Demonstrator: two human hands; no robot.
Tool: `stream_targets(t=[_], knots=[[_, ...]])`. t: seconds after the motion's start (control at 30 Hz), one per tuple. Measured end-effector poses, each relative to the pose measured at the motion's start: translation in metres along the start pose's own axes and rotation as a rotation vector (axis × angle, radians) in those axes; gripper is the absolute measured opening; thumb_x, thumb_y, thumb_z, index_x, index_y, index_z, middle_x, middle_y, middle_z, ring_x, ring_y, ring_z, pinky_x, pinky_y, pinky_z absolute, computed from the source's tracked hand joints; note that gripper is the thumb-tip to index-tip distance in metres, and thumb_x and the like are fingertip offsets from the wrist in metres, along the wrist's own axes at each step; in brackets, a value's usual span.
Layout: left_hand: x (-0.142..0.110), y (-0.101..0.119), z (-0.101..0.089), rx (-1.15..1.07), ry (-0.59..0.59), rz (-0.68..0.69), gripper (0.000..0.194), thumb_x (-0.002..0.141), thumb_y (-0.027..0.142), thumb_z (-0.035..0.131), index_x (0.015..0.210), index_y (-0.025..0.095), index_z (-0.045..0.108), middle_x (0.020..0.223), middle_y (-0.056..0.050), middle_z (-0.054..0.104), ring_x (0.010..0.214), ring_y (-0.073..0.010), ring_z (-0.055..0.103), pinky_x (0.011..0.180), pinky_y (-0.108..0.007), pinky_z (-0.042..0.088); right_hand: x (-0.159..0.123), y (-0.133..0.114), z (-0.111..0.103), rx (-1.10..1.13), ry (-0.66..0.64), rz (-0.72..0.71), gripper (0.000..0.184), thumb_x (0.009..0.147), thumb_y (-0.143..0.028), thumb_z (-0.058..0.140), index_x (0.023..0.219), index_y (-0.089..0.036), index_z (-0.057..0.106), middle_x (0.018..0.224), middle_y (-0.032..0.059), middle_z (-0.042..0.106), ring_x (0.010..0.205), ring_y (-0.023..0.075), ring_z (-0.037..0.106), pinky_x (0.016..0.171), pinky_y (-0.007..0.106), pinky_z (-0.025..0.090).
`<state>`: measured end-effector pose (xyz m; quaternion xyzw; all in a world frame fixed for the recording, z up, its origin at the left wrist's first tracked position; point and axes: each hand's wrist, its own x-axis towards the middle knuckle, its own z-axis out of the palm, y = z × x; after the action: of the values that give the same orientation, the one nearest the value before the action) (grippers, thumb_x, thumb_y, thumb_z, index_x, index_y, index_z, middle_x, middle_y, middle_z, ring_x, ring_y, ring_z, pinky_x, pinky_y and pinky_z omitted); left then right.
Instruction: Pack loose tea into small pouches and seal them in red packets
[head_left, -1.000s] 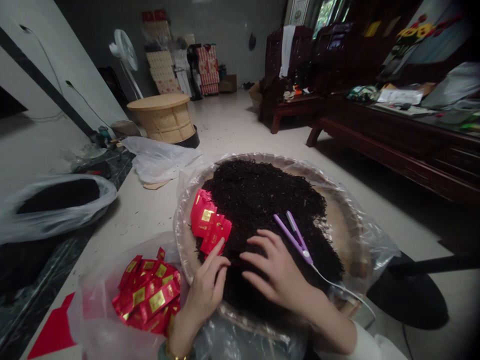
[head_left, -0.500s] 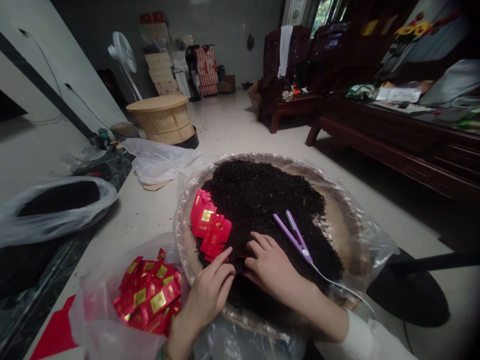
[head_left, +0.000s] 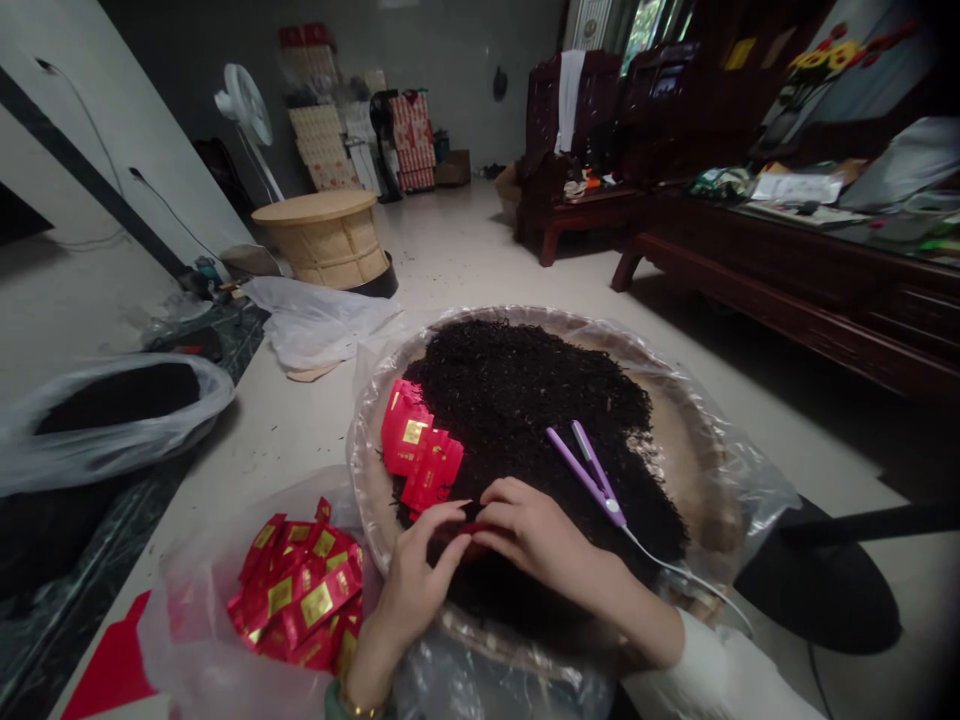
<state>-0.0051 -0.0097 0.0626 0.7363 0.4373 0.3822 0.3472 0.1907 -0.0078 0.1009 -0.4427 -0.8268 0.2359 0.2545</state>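
A wide round tray (head_left: 705, 440) lined with clear plastic holds a heap of dark dry tea leaves (head_left: 525, 385). Over its near part, my left hand (head_left: 424, 570) and my right hand (head_left: 532, 530) meet at the fingertips. Between them they pinch a small red packet (head_left: 471, 527), mostly hidden by the fingers. Several flat red packets (head_left: 431, 465) with gold labels lie on the leaves at the tray's left. To the right of my right hand, a purple mini hair straightener (head_left: 592, 480) rests on the leaves with its jaws apart and a white cord trailing off.
A plastic bag (head_left: 187, 610) holding many red-and-gold packets (head_left: 300, 590) stands left of the tray. Farther left is an open bag of dark leaves (head_left: 120, 395). A woven drum-shaped basket (head_left: 322, 240) stands behind. A black round base (head_left: 817, 580) and dark wooden furniture (head_left: 787, 290) are at right.
My hands have drawn closer together, and the fingers have gone from stretched over the leaves to pinching the red packet. The straightener and the lying packets have not moved.
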Motion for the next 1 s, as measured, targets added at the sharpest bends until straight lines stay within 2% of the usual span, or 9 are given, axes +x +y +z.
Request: stream_targets(t=[0.07,0.13,0.2,0.3,0.4,0.5,0.73,0.87,1.0], knots=[[0.004,-0.001,0.006,-0.184,-0.01,-0.188,0.05,0.081,0.024,0.065,0.128,0.021,0.05,0.112,-0.009,0.071,0.103,-0.0221,0.068,0.088,-0.035,0.055,-0.003,0.006,0.001,0.179,0.087,0.059,0.011,0.089,-0.021,0.061,0.081,-0.019,0.068,0.084,0.0035,0.067,0.076,0.0158,0.063,0.069,0.027,0.051],[0.007,0.001,0.015,-0.369,-0.139,-0.371,0.065,0.072,0.025,0.073,0.131,0.019,0.048,0.106,-0.008,0.072,0.097,-0.0224,0.069,0.083,-0.034,0.056,-0.006,0.013,0.004,0.307,0.182,0.155,0.011,0.088,-0.025,0.063,0.078,-0.019,0.065,0.079,0.001,0.066,0.071,0.0151,0.062,0.065,0.025,0.05],[0.008,0.004,0.023,-0.52,-0.28,-0.524,0.056,0.066,0.027,0.078,0.116,0.016,0.057,0.095,-0.005,0.074,0.084,-0.0218,0.071,0.075,-0.032,0.057,-0.009,0.02,0.006,0.374,0.248,0.259,0.007,0.086,-0.027,0.064,0.087,-0.02,0.063,0.074,-0.001,0.065,0.067,0.0152,0.061,0.061,0.025,0.048],[0.006,0.008,0.034,-0.655,-0.371,-0.672,0.045,0.062,0.033,0.08,0.097,0.013,0.061,0.082,-0.003,0.072,0.067,-0.0197,0.071,0.062,-0.03,0.055,-0.009,0.022,0.003,0.316,0.2,0.359,0.025,0.086,-0.028,0.064,0.109,-0.02,0.059,0.072,-0.0024,0.064,0.064,0.016,0.061,0.059,0.025,0.045],[0.003,0.008,0.038,-0.672,-0.418,-0.69,0.042,0.063,0.035,0.079,0.094,0.012,0.061,0.075,-0.004,0.071,0.062,-0.0182,0.069,0.057,-0.027,0.053,-0.006,0.015,-0.005,0.052,0.032,0.406,0.02,0.085,-0.038,0.067,0.09,-0.019,0.066,0.075,0.0018,0.068,0.07,0.0196,0.063,0.059,0.026,0.04],[0.002,0.01,0.04,-0.629,-0.456,-0.689,0.035,0.065,0.033,0.078,0.087,0.011,0.062,0.07,-0.004,0.07,0.058,-0.017,0.068,0.054,-0.025,0.051,0.001,0.009,-0.008,-0.164,-0.062,0.457,0.033,0.082,-0.048,0.068,0.068,-0.019,0.063,0.071,0.0039,0.068,0.067,0.0207,0.063,0.054,0.025,0.032],[0.002,0.013,0.045,-0.597,-0.442,-0.703,0.036,0.051,0.013,0.078,0.084,0.013,0.065,0.074,-0.002,0.072,0.059,-0.0136,0.063,0.061,-0.026,0.05,0.0,0.026,0.007,-0.104,-0.018,0.341,0.041,0.084,-0.045,0.068,0.055,-0.019,0.056,0.053,-0.0028,0.058,0.051,0.0121,0.051,0.05,0.022,0.026],[0.005,0.011,0.047,-0.561,-0.469,-0.666,0.032,0.051,0.013,0.078,0.081,0.012,0.067,0.071,0.0,0.07,0.065,-0.0142,0.062,0.064,-0.025,0.047,-0.004,0.032,0.015,-0.087,0.027,0.291,0.043,0.085,-0.043,0.067,0.052,-0.018,0.053,0.05,-0.0044,0.054,0.048,0.0102,0.046,0.049,0.022,0.025],[0.008,0.008,0.056,-0.592,-0.391,-0.649,0.027,0.049,0.014,0.081,0.07,0.013,0.065,0.057,0.004,0.064,0.055,-0.0113,0.056,0.056,-0.022,0.043,-0.005,0.026,0.026,-0.123,0.028,0.213,0.042,0.086,-0.044,0.065,0.054,-0.019,0.055,0.051,-0.0038,0.055,0.047,0.0102,0.047,0.049,0.023,0.026]])
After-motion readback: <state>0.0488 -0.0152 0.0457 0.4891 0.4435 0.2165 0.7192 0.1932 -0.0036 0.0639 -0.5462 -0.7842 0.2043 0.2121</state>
